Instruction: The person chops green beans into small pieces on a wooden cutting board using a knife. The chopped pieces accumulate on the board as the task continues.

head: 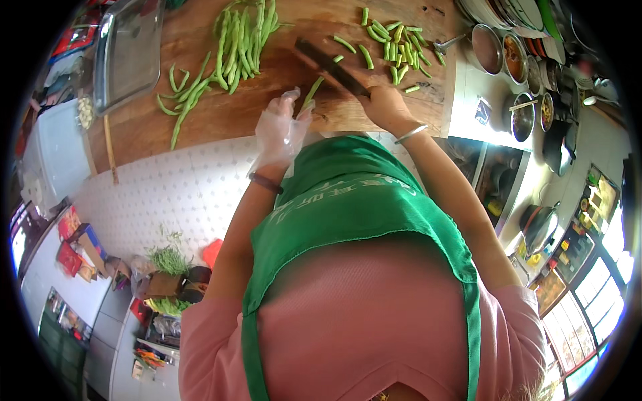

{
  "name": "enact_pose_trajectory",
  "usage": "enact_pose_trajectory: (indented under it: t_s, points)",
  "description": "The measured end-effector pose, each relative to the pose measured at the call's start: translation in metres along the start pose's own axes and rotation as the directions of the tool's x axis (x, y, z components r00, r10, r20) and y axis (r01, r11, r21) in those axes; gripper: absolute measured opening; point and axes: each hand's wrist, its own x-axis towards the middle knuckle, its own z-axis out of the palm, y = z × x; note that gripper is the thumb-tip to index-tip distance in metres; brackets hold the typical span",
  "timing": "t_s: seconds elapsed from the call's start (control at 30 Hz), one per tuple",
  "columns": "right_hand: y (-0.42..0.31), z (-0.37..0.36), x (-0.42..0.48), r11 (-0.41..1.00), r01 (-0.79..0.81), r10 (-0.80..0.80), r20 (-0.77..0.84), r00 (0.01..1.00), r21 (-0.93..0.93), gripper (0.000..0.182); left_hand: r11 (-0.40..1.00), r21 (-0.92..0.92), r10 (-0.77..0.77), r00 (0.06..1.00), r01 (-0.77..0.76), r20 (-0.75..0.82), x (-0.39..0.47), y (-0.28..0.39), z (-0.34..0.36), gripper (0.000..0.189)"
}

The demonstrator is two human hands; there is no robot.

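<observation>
My left hand (284, 123), in a clear plastic glove, holds a green bean (313, 92) at the near edge of the wooden board (190, 128). In my right hand (391, 106) is the handle of a knife (333, 69); its dark blade points up and left, just beyond the bean, slightly blurred. Short cut bean pieces (401, 47) lie scattered to the right of the blade. A pile of whole green beans (246, 42) rests beyond my left hand, with several loose long beans (188, 97) to its left.
A clear rectangular container (129, 55) stands on the left, near peeled garlic cloves (85, 113) and a thin wooden stick (110, 150). On the right are a metal ladle (448, 44), metal bowls (486, 49) with food, and a bowl with chopsticks (523, 116).
</observation>
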Motion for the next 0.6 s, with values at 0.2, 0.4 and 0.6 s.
enact_pose_trajectory:
  t_s: [0.2, 0.4, 0.6]
  points:
    - [-0.007, -0.003, -0.017, 0.992, -0.06, 0.073, 0.124, 0.99, -0.107, 0.035, 0.997, -0.008, 0.08, 0.996, -0.08, 0.037, -0.034, 0.0, -0.023, 0.044]
    - [-0.02, 0.004, -0.021, 0.979, -0.033, 0.08, 0.228, 0.97, -0.202, 0.032, 0.971, -0.091, 0.221, 0.975, -0.22, -0.002, -0.053, -0.032, 0.01, 0.041]
    - [-0.007, 0.03, -0.013, 0.967, -0.084, 0.141, 0.229, 0.963, -0.242, 0.032, 0.959, -0.03, 0.279, 0.959, -0.28, -0.044, -0.049, -0.031, 0.013, 0.034]
